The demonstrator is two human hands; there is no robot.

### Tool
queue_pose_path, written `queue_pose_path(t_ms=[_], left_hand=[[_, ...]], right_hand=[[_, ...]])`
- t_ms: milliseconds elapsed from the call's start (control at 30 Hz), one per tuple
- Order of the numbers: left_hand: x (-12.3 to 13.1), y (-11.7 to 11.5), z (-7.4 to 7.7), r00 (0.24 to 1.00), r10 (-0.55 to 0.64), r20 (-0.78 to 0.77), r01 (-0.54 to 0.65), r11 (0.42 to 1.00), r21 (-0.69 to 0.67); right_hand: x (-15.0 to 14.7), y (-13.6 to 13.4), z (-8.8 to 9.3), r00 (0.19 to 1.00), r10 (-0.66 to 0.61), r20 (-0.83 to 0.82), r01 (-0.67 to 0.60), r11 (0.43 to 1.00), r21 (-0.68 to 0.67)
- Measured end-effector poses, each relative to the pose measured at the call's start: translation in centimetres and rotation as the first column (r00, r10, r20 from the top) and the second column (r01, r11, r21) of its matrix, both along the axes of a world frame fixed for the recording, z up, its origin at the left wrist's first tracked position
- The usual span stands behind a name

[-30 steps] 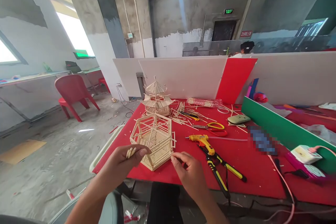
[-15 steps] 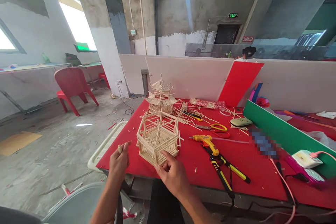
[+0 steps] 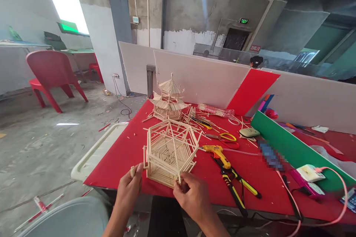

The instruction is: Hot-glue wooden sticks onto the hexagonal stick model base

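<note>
A six-sided open frame of thin wooden sticks [image 3: 164, 163], with a floor of close-laid sticks, rests on the red table's near edge. My right hand [image 3: 193, 192] pinches its near right corner post. My left hand [image 3: 130, 185] is closed beside the frame's left side, and the pale ends of short wooden sticks [image 3: 132, 171] poke out of the fist. The left fingertips meet a small stick piece at the frame's left side; whether they grip it I cannot tell. Behind the frame stands a tiered stick pagoda [image 3: 169, 100] with a pointed roof.
Right of the frame lie a yellow glue gun [image 3: 218, 153], black-and-yellow pliers [image 3: 233, 181], scissors [image 3: 222, 137] and a utility knife [image 3: 200, 122]. Loose sticks and a bagged bundle [image 3: 215, 110] lie behind. A green board [image 3: 280, 140] stands at right; a bin [image 3: 66, 218] is at lower left.
My left hand has moved right, up to the frame's left side. The frame has turned and shifted slightly, with my right hand still at its near corner. The whole view has tilted.
</note>
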State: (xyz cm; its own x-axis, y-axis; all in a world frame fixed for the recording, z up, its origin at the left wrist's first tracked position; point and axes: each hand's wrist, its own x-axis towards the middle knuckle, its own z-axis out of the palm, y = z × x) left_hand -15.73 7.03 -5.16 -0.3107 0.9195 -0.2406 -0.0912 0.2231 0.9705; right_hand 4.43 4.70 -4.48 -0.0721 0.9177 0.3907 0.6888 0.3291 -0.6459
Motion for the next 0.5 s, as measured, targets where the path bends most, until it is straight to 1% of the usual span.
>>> queue_pose_path(t_ms=[100,200,300,433,500], left_hand=[[0.4,-1.2,0.1,0.992,-0.073,0.107,0.084,0.992,-0.096],[0.6,-2.2,0.2,0.986,-0.084,0.142,0.102,0.986,-0.129],[1.2,-3.1,0.4,0.986,-0.072,0.153,0.094,0.986,-0.140],[2.3,-4.0,0.2,0.987,-0.070,0.147,0.088,0.989,-0.118],[2.2,-4.3,0.1,0.995,-0.036,0.098,0.045,0.995,-0.092]], right_hand=[[1.2,0.0,0.0,0.998,0.057,0.017,-0.057,0.998,-0.002],[2.1,0.4,0.2,0.996,0.084,0.028,-0.084,0.996,-0.009],[2.8,1.1,0.2,0.995,0.069,0.066,-0.070,0.998,0.005],[3.6,2.1,0.2,0.995,0.035,0.091,-0.036,0.999,0.004],[4.1,2.3,0.2,0.995,0.019,0.099,-0.020,1.000,0.009]])
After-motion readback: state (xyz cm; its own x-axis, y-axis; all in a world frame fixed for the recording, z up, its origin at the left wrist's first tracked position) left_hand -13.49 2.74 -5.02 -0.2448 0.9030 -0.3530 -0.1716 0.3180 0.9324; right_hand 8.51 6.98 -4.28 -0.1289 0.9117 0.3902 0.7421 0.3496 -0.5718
